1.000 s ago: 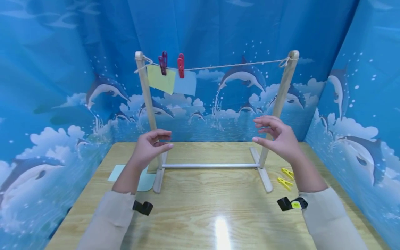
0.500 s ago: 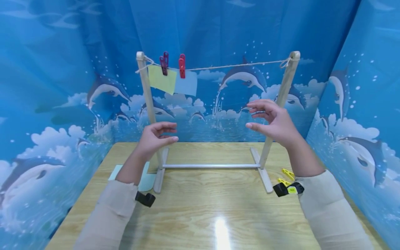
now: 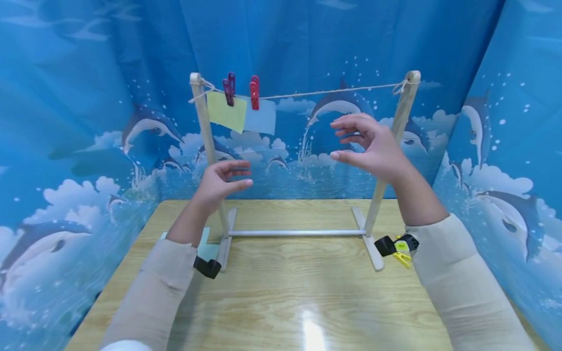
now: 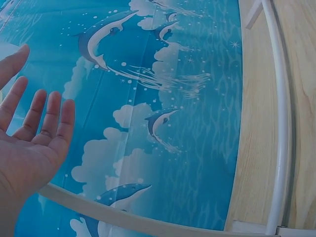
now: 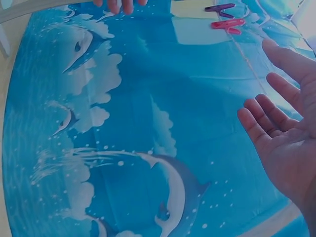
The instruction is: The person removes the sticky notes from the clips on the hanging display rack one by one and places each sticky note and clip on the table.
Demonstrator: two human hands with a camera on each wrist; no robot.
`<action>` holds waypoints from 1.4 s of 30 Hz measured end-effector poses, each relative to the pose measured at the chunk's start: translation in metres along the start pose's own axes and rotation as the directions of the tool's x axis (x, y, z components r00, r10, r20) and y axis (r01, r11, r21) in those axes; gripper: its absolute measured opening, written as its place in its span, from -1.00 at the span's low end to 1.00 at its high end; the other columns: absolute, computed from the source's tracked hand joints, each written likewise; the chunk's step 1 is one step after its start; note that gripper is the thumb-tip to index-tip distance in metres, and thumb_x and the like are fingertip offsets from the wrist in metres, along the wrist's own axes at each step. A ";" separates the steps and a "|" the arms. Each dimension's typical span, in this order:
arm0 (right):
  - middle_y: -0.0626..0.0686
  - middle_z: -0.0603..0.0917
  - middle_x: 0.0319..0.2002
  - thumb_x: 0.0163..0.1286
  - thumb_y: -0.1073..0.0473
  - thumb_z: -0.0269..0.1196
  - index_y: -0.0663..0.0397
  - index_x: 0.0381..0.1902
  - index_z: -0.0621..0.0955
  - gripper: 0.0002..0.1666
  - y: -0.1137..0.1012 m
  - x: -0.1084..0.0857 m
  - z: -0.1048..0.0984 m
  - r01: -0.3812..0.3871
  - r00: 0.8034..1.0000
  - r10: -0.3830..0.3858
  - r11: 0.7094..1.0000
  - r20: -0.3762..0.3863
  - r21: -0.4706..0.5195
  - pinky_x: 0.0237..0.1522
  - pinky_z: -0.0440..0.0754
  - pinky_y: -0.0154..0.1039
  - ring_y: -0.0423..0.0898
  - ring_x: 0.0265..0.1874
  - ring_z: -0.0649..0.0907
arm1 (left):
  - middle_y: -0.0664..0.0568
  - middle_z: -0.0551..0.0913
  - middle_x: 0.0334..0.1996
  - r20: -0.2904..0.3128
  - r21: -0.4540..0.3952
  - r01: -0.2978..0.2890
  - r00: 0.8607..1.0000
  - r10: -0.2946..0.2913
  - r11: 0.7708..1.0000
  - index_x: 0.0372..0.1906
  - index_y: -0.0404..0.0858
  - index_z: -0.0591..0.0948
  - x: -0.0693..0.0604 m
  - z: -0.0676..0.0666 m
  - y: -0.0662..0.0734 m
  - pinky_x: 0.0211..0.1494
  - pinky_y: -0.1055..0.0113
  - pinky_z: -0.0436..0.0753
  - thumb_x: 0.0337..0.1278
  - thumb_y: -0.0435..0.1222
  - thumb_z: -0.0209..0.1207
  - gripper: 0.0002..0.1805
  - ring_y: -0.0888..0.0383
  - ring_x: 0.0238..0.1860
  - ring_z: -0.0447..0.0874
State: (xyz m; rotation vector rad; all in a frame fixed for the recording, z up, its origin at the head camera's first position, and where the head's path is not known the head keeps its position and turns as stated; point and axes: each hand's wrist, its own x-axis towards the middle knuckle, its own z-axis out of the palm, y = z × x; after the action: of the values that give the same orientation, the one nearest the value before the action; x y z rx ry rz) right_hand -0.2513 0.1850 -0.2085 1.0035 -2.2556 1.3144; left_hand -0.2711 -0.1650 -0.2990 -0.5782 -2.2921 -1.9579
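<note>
My left hand hovers in front of the rack's left post, fingers loosely bent and nothing between them. Higher up, my right hand floats before the right post, its thumb and fingers apart and holding nothing. Between the post tops runs a string. A yellow paper hangs from it under a dark purple clothespin. Beside it, overlapping, a light blue paper hangs under a red clothespin. Both clothespins also show in the right wrist view.
Pale green paper lies on the wooden table at left, partly behind my left arm. A yellow clothespin lies at right, partly covered by my right wrist camera. A white bar joins the rack's feet. Blue dolphin curtains surround the table.
Both hands have risen. The right one has moved further, up and to the left, and its forearm now covers much of the yellow clothespins. The hanging papers stay put.
</note>
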 end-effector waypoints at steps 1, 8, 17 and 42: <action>0.04 0.47 0.18 0.24 0.35 0.38 0.21 0.19 0.54 -0.45 -0.002 0.003 0.000 0.006 1.000 -0.006 1.000 0.001 -0.001 0.15 0.54 -0.29 -0.04 0.08 0.52 | -0.12 0.54 0.16 0.001 0.002 0.002 1.000 -0.002 1.000 0.23 -0.31 0.53 0.001 0.000 0.001 0.11 0.25 0.64 0.14 -0.30 0.36 -0.46 -0.10 0.21 0.49; 0.01 0.50 0.16 0.23 0.30 0.40 0.17 0.19 0.55 -0.45 -0.016 0.020 0.004 0.029 1.000 -0.028 0.999 0.014 -0.033 0.16 0.55 -0.22 -0.06 0.08 0.53 | -0.10 0.55 0.18 -0.025 0.004 0.015 1.000 -0.015 1.000 0.22 -0.30 0.55 0.014 0.000 0.003 0.23 0.19 0.56 0.13 -0.25 0.37 -0.46 -0.07 0.22 0.48; 0.00 0.50 0.14 0.24 0.21 0.41 0.14 0.19 0.56 -0.44 -0.030 0.044 0.010 0.016 0.999 -0.014 0.999 0.035 -0.038 0.17 0.55 -0.20 -0.07 0.06 0.54 | -0.07 0.58 0.16 -0.069 -0.058 0.036 0.997 -0.040 0.998 0.19 -0.26 0.58 0.029 0.003 0.009 0.32 0.14 0.46 0.10 -0.23 0.39 -0.47 -0.03 0.21 0.52; -0.03 0.55 0.14 0.22 0.09 0.43 0.02 0.25 0.53 -0.36 -0.068 0.105 0.039 -0.086 0.996 0.086 0.996 0.005 -0.022 0.10 0.59 -0.30 -0.15 0.06 0.56 | 0.05 0.57 0.14 -0.136 -0.179 0.058 0.987 -0.084 0.982 0.21 -0.19 0.52 0.063 0.019 0.024 0.22 0.22 0.56 0.13 -0.23 0.37 -0.48 0.14 0.16 0.55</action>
State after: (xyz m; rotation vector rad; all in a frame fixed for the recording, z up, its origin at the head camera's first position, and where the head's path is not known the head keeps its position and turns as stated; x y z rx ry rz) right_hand -0.2731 0.0874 -0.1239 0.9139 -2.3358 1.3203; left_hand -0.3179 -0.1287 -0.2613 -0.3591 -2.0992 -2.1721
